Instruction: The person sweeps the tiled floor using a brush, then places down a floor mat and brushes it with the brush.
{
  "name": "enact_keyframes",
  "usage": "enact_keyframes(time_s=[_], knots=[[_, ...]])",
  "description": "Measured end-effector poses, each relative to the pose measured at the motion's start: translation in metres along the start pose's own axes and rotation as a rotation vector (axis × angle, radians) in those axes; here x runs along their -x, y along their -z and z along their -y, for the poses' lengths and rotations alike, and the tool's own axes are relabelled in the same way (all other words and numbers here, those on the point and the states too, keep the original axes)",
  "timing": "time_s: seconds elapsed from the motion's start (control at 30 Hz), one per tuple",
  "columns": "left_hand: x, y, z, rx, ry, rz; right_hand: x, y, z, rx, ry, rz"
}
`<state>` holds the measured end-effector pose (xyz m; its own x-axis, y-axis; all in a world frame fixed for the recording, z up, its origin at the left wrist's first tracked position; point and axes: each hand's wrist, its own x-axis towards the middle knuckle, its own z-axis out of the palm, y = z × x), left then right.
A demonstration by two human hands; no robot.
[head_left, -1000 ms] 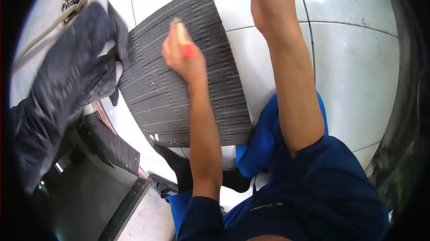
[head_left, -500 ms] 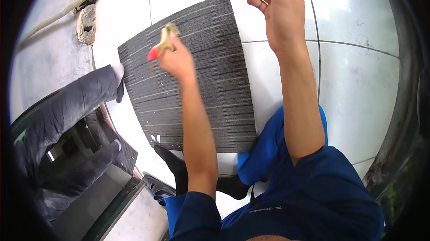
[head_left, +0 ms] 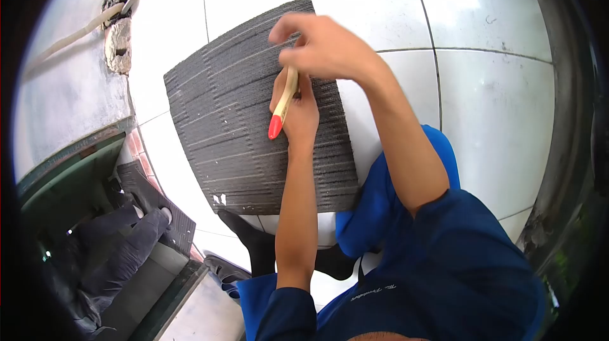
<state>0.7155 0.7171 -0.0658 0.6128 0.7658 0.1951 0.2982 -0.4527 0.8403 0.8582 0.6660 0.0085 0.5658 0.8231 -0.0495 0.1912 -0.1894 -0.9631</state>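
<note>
My left hand (head_left: 298, 109) is closed round a brush with a pale wooden handle and a red end (head_left: 282, 103), held above a dark grey ribbed mat (head_left: 235, 125). The red end points toward me, and the bristle end is hidden behind my hands. Just above the brush is my right hand (head_left: 327, 46), slightly blurred, its bent fingers and thumb apart with a gap between them. I cannot tell whether it touches the brush. Small white bits (head_left: 219, 199) lie on the mat's near left corner.
White floor tiles (head_left: 495, 112) surround the mat. At left, another person's legs in dark trousers (head_left: 130, 252) show by a doorway with a second mat (head_left: 174, 223). A pale hose (head_left: 82, 38) runs along the wall. Dark sandals (head_left: 225, 271) lie near my feet.
My left hand has moved right and nearer with the brush, whose red end has turned toward me. My right hand has come left and down over it. The other person's legs have moved back.
</note>
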Motion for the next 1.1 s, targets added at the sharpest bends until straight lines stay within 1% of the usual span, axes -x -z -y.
enact_keyframes(time_s=[0.03, 0.07, 0.1, 0.17, 0.23, 0.3, 0.37, 0.47, 0.5, 0.53, 0.57, 0.63, 0.67, 0.73, 0.77, 0.8, 0.83, 0.9, 0.93, 0.97, 1.0, 1.03, 1.07, 1.1], knots=[[0.006, 0.011, -0.002, -0.042, 0.027, 0.015, 0.001, -0.006, 0.001, 0.074, 0.031, 0.125], [0.01, 0.019, -0.004, -0.082, 0.052, 0.026, 0.002, -0.01, 0.003, 0.082, 0.02, 0.26], [0.016, 0.023, 0.01, -0.15, -0.035, -0.031, 0.004, -0.013, 0.01, 0.094, 0.009, 0.396], [0.027, 0.04, 0.036, -0.173, -0.001, -0.008, 0.006, -0.026, 0.016, 0.081, -0.045, 0.608], [0.045, 0.058, 0.062, -0.265, 0.017, 0.014, 0.008, -0.058, 0.003, 0.135, 0.023, 0.711], [0.057, 0.075, 0.063, -0.263, 0.042, 0.051, 0.023, -0.078, 0.017, 0.32, 0.038, 0.666], [0.071, 0.089, 0.056, -0.168, 0.082, 0.111, 0.037, -0.1, 0.023, 0.427, 0.076, 0.647], [0.088, 0.1, 0.027, -0.124, 0.235, 0.29, 0.051, -0.113, 0.016, 0.531, 0.196, 0.57], [0.1, 0.1, 0.031, -0.322, 0.103, 0.292, 0.056, -0.119, 0.01, 0.552, 0.245, 0.543], [0.113, 0.096, 0.039, -0.517, -0.031, 0.287, 0.059, -0.126, 0.004, 0.512, 0.319, 0.365], [0.123, 0.09, 0.047, -0.709, -0.167, 0.274, 0.059, -0.128, -0.005, 0.474, 0.316, 0.317], [0.128, 0.078, 0.033, -0.718, -0.095, 0.195, 0.053, -0.107, -0.01, 0.405, 0.311, 0.22], [0.129, 0.071, 0.028, -0.714, -0.057, 0.158, 0.042, -0.099, -0.026, 0.331, 0.357, 0.14], [0.129, 0.067, 0.031, -0.734, -0.056, 0.126, 0.03, -0.055, -0.036, 0.117, 0.249, 0.228], [0.13, 0.07, 0.032, -0.726, -0.067, 0.13, 0.016, -0.029, -0.048, 0.163, 0.271, 0.337], [0.132, 0.072, 0.032, -0.729, -0.07, 0.133, 0.02, 0.004, -0.048, 0.155, 0.233, 0.359], [0.132, 0.073, 0.031, -0.73, -0.077, 0.133, 0.026, 0.031, -0.067, 0.127, 0.291, 0.267], [0.128, 0.071, 0.031, -0.726, -0.087, 0.123, 0.048, 0.095, -0.11, 0.119, 0.18, 0.143], [0.128, 0.072, 0.032, -0.72, -0.082, 0.121, 0.069, 0.134, -0.123, 0.065, 0.139, 0.036], [0.13, 0.072, 0.034, -0.715, -0.071, 0.122, 0.091, 0.178, -0.133, -0.043, -0.087, 0.047], [0.13, 0.073, 0.035, -0.696, -0.068, 0.123, 0.12, 0.219, -0.138, -0.146, -0.056, -0.06], [0.131, 0.072, 0.035, -0.694, -0.07, 0.123, 0.149, 0.255, -0.134, -0.174, -0.187, -0.268], [0.131, 0.073, 0.034, -0.697, -0.073, 0.122, 0.179, 0.304, -0.158, -0.14, -0.198, -0.427], [0.13, 0.073, 0.033, -0.701, -0.081, 0.117, 0.203, 0.35, -0.173, -0.024, -0.3, -0.565]])
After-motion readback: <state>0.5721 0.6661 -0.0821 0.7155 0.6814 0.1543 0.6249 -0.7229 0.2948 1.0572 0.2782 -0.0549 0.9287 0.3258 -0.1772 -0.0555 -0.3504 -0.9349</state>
